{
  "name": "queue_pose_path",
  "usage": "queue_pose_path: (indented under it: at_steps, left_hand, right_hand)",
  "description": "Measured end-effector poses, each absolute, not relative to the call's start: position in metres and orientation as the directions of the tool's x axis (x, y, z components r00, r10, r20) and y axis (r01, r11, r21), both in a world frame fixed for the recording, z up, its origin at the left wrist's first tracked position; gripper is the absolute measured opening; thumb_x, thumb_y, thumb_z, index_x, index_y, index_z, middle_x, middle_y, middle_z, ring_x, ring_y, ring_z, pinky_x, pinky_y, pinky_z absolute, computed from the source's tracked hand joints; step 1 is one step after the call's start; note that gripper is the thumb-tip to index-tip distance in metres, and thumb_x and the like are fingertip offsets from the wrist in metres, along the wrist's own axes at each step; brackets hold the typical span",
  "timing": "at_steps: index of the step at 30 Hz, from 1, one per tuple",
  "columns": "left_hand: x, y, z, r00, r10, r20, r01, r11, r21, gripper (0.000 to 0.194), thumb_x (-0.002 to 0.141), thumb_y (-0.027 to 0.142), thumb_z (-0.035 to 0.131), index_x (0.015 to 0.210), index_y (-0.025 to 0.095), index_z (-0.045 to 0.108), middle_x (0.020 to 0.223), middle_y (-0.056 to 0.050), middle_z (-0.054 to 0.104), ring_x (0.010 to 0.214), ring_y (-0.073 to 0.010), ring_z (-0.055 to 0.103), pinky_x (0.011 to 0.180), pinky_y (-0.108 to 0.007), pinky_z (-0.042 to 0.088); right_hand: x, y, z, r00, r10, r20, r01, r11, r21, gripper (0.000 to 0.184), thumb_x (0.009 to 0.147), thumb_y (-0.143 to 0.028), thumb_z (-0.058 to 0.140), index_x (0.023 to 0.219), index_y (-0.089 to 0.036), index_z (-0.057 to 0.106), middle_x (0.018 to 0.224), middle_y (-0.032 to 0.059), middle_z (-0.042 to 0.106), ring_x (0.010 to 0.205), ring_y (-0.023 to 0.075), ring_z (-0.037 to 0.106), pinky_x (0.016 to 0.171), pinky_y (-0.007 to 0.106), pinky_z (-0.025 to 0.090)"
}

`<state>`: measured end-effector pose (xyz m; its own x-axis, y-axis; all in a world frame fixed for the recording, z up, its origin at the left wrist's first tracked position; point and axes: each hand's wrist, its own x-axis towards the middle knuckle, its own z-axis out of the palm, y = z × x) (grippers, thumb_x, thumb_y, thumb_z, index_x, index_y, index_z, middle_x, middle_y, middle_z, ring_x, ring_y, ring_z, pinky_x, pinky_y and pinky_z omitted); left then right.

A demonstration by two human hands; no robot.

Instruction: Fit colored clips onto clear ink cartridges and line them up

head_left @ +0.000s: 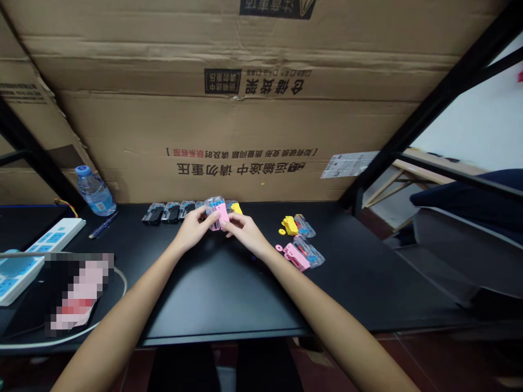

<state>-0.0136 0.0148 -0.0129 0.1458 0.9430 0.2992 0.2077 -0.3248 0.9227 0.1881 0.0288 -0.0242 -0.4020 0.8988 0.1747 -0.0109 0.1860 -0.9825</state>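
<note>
At centre, the left hand [195,228] and right hand [244,231] pinch a pink plastic piece [222,215] and clear plastic packet [213,204] steadily between their fingertips.

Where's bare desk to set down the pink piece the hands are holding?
Bare black desk lies in front of the left hand and right hand, and right of the yellow part and pink part. It's crowded along the back edge, by the black packs.

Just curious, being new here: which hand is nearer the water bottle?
Left. The left hand lies to the right of the water bottle, well along the table; the right hand is farther, beyond the left, both holding a pink-and-clear packet.
</note>
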Motion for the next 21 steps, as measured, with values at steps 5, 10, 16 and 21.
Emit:
queue_pose_path:
  at_steps: [5,10,16,21]
  left_hand:
    - [-0.0138,0.0122,-0.0124,0.194,0.936,0.295,0.252,-0.338,0.907,0.043,0.098,0.058,0.068,0.101,0.016,0.074,0.093,-0.005,0.075,0.083,-0.0201,0.066,0.08,-0.032,0.052]
    - [-0.0124,0.013,-0.012,0.182,0.94,0.289,0.203,-0.323,0.924,0.044,0.097,0.06,0.066,0.098,0.017,0.072,0.087,-0.003,0.071,0.081,-0.0189,0.065,0.074,-0.03,0.052]
    - [-0.0109,0.0145,-0.0163,0.187,0.968,0.164,0.115,-0.188,0.976,0.053,0.086,0.061,0.078,0.115,0.018,0.068,0.094,-0.007,0.077,0.078,-0.0204,0.074,0.069,-0.031,0.057]
    - [-0.0115,0.0163,-0.0166,0.161,0.966,0.201,0.119,-0.221,0.968,0.048,0.085,0.061,0.078,0.104,0.017,0.073,0.092,-0.008,0.078,0.085,-0.0226,0.075,0.074,-0.034,0.06]
  right_hand:
    - [0.189,0.0296,-0.0241,-0.374,0.909,0.185,-0.032,0.186,-0.982,0.042,0.085,-0.056,0.083,0.104,-0.018,0.081,0.096,0.0065,0.079,0.085,0.0205,0.073,0.073,0.032,0.061]
    - [0.1884,0.0303,-0.024,-0.352,0.918,0.184,-0.066,0.171,-0.983,0.044,0.083,-0.056,0.085,0.105,-0.018,0.083,0.096,0.0069,0.08,0.083,0.0202,0.072,0.069,0.031,0.06]
    - [0.1902,0.0347,-0.0267,-0.23,0.967,0.105,-0.191,0.061,-0.98,0.047,0.077,-0.056,0.089,0.105,-0.018,0.081,0.09,0.005,0.077,0.075,0.016,0.07,0.065,0.027,0.061]
    - [0.1935,0.0383,-0.0269,-0.297,0.951,0.081,-0.148,0.038,-0.988,0.05,0.076,-0.056,0.091,0.105,-0.017,0.081,0.085,0.005,0.076,0.072,0.0154,0.069,0.064,0.027,0.061]
